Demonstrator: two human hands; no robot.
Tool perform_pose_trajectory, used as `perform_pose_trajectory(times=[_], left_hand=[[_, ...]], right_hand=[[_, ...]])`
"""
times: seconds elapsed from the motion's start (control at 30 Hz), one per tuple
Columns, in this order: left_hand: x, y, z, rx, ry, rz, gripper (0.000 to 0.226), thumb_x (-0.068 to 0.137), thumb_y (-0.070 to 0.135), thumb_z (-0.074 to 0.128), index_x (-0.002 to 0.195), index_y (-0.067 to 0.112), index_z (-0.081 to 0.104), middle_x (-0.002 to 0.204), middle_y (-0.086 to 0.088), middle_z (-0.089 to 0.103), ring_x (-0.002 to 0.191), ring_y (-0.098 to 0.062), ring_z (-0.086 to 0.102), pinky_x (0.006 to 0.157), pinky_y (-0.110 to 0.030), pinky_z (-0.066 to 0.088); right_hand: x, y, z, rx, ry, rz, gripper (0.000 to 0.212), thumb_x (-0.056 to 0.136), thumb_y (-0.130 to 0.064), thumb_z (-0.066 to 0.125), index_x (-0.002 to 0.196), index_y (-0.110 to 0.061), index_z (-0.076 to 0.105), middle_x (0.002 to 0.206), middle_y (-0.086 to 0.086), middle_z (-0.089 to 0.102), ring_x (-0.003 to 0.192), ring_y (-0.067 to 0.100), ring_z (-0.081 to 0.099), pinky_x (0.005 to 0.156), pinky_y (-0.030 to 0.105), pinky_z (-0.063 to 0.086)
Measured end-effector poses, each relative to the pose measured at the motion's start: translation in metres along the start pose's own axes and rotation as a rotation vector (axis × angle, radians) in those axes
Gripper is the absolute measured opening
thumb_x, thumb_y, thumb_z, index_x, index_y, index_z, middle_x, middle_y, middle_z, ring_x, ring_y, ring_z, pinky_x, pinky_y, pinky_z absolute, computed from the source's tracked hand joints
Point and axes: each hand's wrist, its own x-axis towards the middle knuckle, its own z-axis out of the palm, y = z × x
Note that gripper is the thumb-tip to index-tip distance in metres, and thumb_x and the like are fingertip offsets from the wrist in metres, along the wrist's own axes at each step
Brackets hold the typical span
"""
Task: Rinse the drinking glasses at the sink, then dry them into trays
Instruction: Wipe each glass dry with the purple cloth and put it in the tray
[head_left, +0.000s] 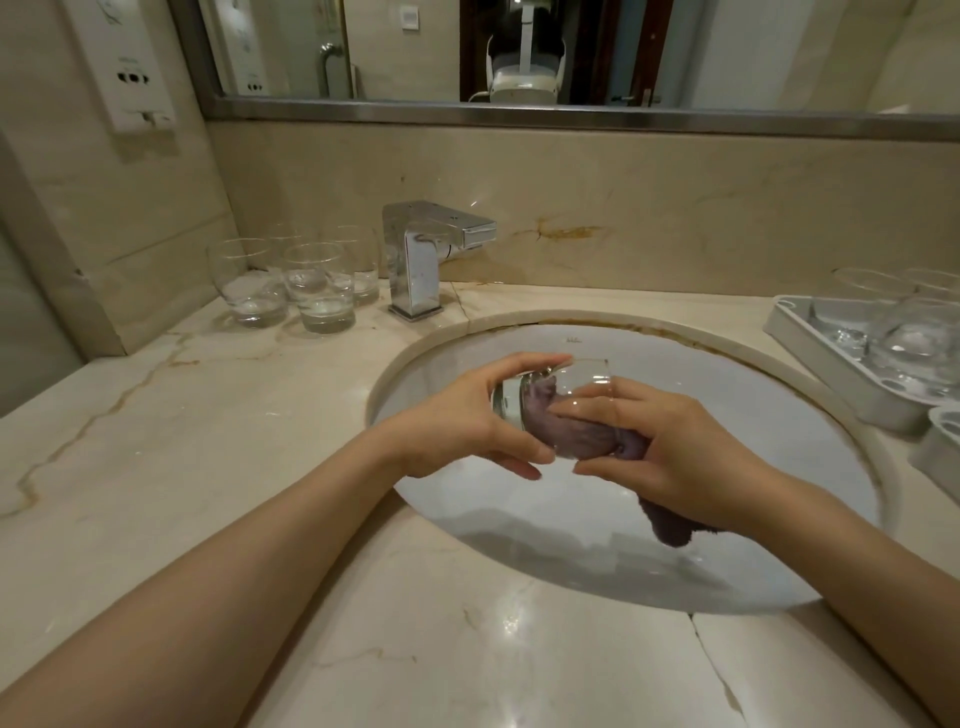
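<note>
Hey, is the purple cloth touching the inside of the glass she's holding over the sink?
Touching. The head view shows the purple cloth stuffed inside the glass, pressed against its wall, pushed in by the right hand while the left hand grips the base.

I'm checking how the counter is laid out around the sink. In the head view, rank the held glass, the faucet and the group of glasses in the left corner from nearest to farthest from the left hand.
From the left hand:
1. Held glass, in its grip over the sink.
2. Faucet, behind, at the basin's back edge.
3. Group of glasses, far left corner of the counter.
</note>
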Motion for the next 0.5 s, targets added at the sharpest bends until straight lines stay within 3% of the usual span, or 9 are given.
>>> perform_pose_trajectory(times=[0.1,0.2,0.3,0.37,0.43,0.5], left_hand=[[0.001,-0.002,0.004,0.06,-0.002,0.003,0.081,0.074,-0.011,0.073,0.137,0.034,0.048,0.132,-0.001,0.048,0.095,-0.026,0.069,0.072,-0.038,0.06],[0.002,-0.008,0.006,0.27,0.03,0.061,0.083,0.075,-0.003,0.076,0.14,0.036,0.042,0.13,-0.002,0.044,0.095,-0.028,0.067,0.073,-0.032,0.059],[0.002,-0.013,0.005,0.786,0.087,0.363,0.08,0.078,0.004,0.076,0.142,0.034,0.039,0.122,-0.007,0.042,0.109,-0.024,0.052,0.092,-0.016,0.044],[0.004,-0.013,0.002,1.002,0.116,0.547,0.077,0.079,0.004,0.073,0.14,0.034,0.039,0.125,-0.013,0.042,0.113,-0.028,0.05,0.093,-0.021,0.041],[0.007,-0.013,-0.001,1.008,0.149,0.61,0.075,0.078,0.004,0.074,0.136,0.034,0.038,0.126,-0.013,0.043,0.113,-0.026,0.05,0.093,-0.022,0.04],[0.007,-0.011,-0.001,0.85,0.167,0.534,0.078,0.073,0.004,0.079,0.134,0.038,0.045,0.125,-0.006,0.044,0.115,-0.017,0.048,0.097,-0.022,0.042]], right_hand=[[0.001,-0.004,-0.002,0.249,-0.039,0.127,0.047,0.074,-0.019,0.081,0.109,-0.043,0.061,0.101,-0.026,0.064,0.096,0.0,0.061,0.082,0.012,0.047],[0.003,-0.01,-0.005,0.52,-0.095,0.347,0.036,0.075,-0.016,0.079,0.099,-0.04,0.066,0.088,-0.022,0.07,0.079,0.0,0.066,0.07,0.012,0.049],[0.006,-0.014,-0.006,0.941,-0.15,0.546,0.022,0.077,-0.021,0.071,0.099,-0.024,0.07,0.076,-0.003,0.07,0.06,0.01,0.061,0.056,0.02,0.051],[0.007,-0.016,-0.01,1.136,-0.162,0.606,0.026,0.076,-0.019,0.075,0.102,-0.02,0.069,0.072,0.003,0.068,0.056,0.012,0.058,0.051,0.022,0.051],[0.008,-0.017,-0.011,1.145,-0.152,0.591,0.03,0.073,-0.016,0.078,0.101,-0.02,0.069,0.067,0.003,0.066,0.054,0.014,0.057,0.049,0.022,0.051],[0.007,-0.018,-0.007,1.017,-0.114,0.556,0.03,0.071,-0.017,0.075,0.099,-0.023,0.068,0.066,-0.001,0.067,0.057,0.014,0.059,0.052,0.021,0.051]])
